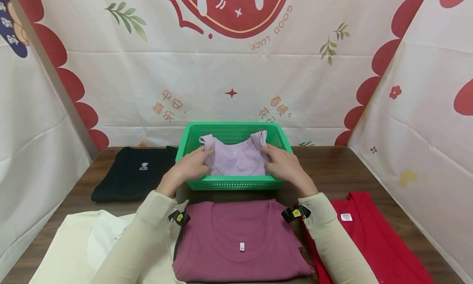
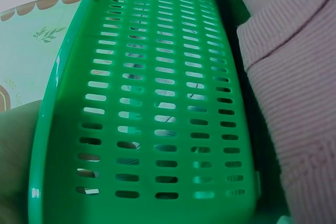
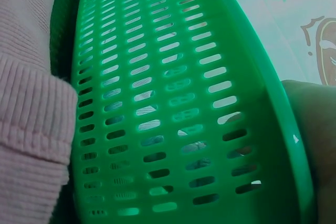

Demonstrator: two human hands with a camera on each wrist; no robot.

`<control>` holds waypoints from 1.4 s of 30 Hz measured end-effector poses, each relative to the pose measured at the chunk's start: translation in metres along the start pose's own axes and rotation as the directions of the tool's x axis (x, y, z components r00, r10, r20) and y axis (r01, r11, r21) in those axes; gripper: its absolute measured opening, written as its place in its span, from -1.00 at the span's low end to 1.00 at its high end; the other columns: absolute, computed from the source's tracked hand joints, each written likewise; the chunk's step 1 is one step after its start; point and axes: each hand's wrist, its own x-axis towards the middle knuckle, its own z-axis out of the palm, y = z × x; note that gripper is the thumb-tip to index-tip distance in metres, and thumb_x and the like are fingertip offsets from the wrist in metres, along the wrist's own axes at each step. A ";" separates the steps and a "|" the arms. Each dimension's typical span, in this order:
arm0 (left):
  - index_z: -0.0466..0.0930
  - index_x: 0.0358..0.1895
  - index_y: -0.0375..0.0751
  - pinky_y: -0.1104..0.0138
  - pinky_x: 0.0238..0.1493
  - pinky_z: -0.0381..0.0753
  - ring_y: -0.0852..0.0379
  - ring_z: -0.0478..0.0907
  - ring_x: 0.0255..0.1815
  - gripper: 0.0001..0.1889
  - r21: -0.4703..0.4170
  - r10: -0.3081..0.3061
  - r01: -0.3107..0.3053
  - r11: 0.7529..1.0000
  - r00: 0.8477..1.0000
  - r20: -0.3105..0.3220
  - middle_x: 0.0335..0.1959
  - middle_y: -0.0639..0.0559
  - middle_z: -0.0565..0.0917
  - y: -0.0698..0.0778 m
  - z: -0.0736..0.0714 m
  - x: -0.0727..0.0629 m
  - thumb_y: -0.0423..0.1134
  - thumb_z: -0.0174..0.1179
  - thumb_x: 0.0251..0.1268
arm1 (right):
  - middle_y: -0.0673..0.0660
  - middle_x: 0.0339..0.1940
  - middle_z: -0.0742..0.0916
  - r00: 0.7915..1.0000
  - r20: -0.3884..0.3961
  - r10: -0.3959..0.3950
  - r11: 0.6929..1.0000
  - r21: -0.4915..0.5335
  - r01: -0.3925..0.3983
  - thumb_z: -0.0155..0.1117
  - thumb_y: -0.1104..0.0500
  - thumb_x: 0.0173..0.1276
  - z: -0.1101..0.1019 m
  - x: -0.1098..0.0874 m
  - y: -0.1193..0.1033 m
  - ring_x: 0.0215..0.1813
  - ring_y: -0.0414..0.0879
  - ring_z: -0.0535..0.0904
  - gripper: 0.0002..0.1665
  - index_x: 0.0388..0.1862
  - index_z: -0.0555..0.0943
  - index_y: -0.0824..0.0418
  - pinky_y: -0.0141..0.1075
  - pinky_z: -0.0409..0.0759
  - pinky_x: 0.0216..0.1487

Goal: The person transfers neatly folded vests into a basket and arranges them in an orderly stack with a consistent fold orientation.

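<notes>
A folded lavender top (image 1: 238, 154) with a scooped neck lies inside the green plastic basket (image 1: 236, 184), its two shoulder ends standing up. At its left edge my left hand (image 1: 190, 165) grips the fabric with thumb and fingers. My right hand (image 1: 284, 164) holds the opposite edge in the same way. Both hands reach over the basket's sides. Close up in the left wrist view, the ribbed lavender fabric (image 2: 294, 61) hangs beside the slotted wall (image 2: 163, 103). In the right wrist view the ribbed edge (image 3: 37, 114) shows on the left, and the fingertips are out of sight.
Several folded garments lie on the brown table (image 1: 318, 165): a black one (image 1: 136, 177) left of the basket, a cream one (image 1: 66, 243) at front left, a mauve one (image 1: 240, 230) in front of the basket, and a red one (image 1: 384, 243) at right. A printed cloth (image 1: 221, 79) hangs behind.
</notes>
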 end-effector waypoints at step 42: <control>0.48 0.37 -0.44 0.06 0.34 0.43 -0.14 0.37 0.45 -0.49 0.054 -0.048 0.037 0.998 0.977 0.209 0.60 -0.35 0.25 0.000 -0.001 0.023 -0.13 0.02 0.57 | 0.14 0.46 0.59 0.998 0.054 -0.010 0.996 -0.091 0.015 0.07 0.06 0.52 0.001 0.000 -0.002 0.00 0.01 0.60 -0.45 0.44 0.56 0.12 -0.23 0.38 -0.33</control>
